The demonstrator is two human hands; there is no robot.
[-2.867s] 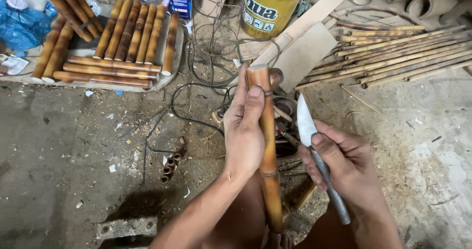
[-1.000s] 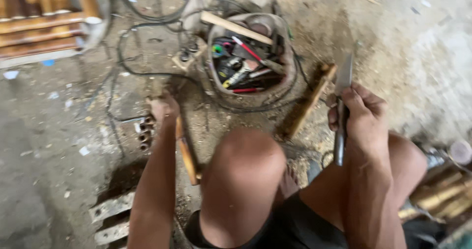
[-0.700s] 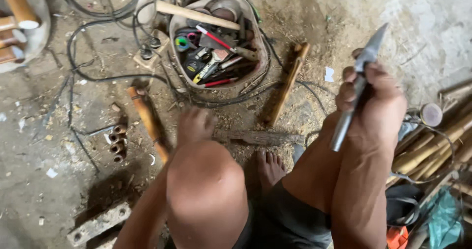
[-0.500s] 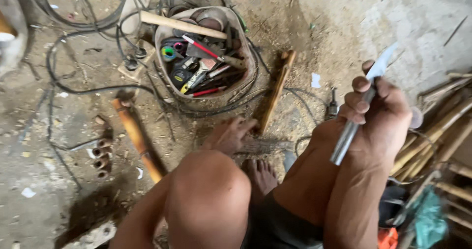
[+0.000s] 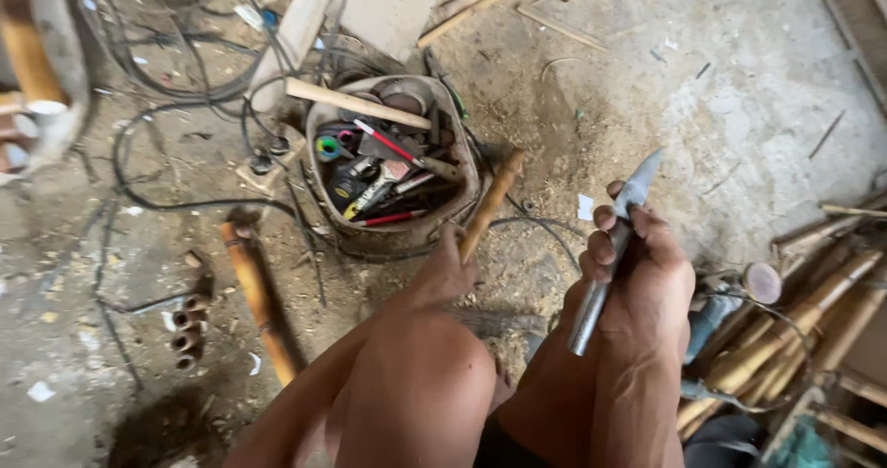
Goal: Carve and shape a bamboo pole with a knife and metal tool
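My left hand (image 5: 445,270) reaches past my knee and closes on the near end of a short bamboo stick (image 5: 492,202) that lies next to the tool basket. My right hand (image 5: 645,276) is raised above my right thigh, shut on a knife (image 5: 612,246) with a metal handle. The knife's pointed blade aims up and away from me. A longer bamboo piece (image 5: 259,298) lies on the floor left of my knee, with no hand on it.
A round basket (image 5: 319,135) full of hand tools and a wooden stick stands ahead. Black cables (image 5: 166,200) loop over the dusty floor at left. Several short bamboo tubes (image 5: 185,326) lie near the long piece. Bamboo poles (image 5: 795,339) pile up at right.
My left hand has let go of the longer bamboo piece, which now lies on the floor, and moved right to the short stick by the basket. The knife stays in my right hand.
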